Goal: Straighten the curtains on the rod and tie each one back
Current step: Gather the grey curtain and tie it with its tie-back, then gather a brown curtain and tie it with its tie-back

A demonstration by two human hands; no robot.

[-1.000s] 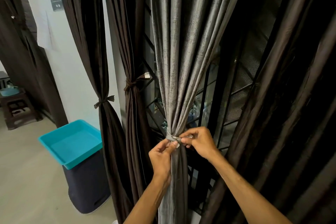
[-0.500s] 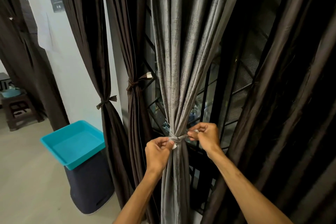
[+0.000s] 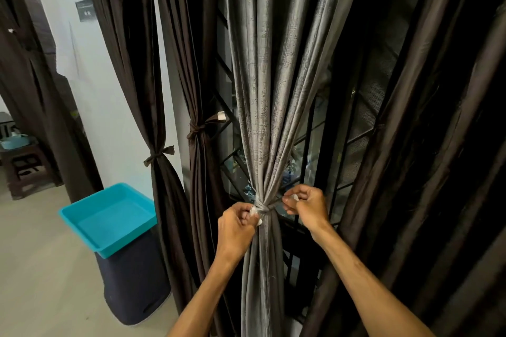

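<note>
A grey curtain (image 3: 269,76) hangs in the middle, gathered tight by a grey tie-back (image 3: 263,208) knotted around it at waist height. My left hand (image 3: 236,224) pinches the tie's left end just beside the knot. My right hand (image 3: 308,206) grips the tie's right end, held a little out from the knot. Two dark brown curtains hang to the left: the far one (image 3: 131,63) is bound by a brown tie (image 3: 158,156), the nearer one (image 3: 191,63) by a tie (image 3: 204,126) with a white tip. A loose dark brown curtain (image 3: 424,145) fills the right side.
Behind the curtains stands a window with a dark metal grille (image 3: 342,150). A turquoise tray (image 3: 109,216) sits on a dark bin (image 3: 131,282) at the lower left, close to the curtains. A wooden stool (image 3: 24,164) stands far left on the pale floor.
My hands have drawn apart sideways, each with a tie end, and the knot around the grey curtain has pulled tighter. The view has shifted slightly.
</note>
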